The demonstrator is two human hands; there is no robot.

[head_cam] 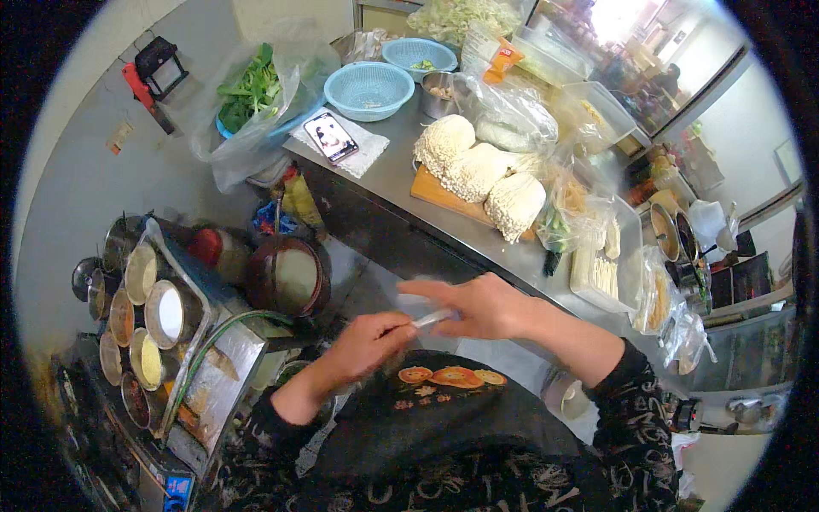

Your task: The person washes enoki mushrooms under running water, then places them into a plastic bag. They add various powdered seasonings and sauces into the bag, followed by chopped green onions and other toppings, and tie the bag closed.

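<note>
My left hand point(374, 339) pinches one end of a slim whitish item point(432, 318) in front of my dark apron point(448, 416). At the item's other end is my right hand point(492, 308), its index finger stretched out to the left. Motion blur hides what the item is and whether the right fingers grip it. Beyond the hands, three bunches of enoki mushrooms point(477, 168) lie on a wooden cutting board point(441, 192). The board rests on a stainless steel counter point(390, 198).
Two blue plastic colanders point(369, 93) and a lit phone point(331, 137) on a cloth stand at the counter's back left. A clear bin point(630, 281) holds pale sticks at the right. Bowls of seasonings point(151, 366) line the left, by a green hose point(221, 339).
</note>
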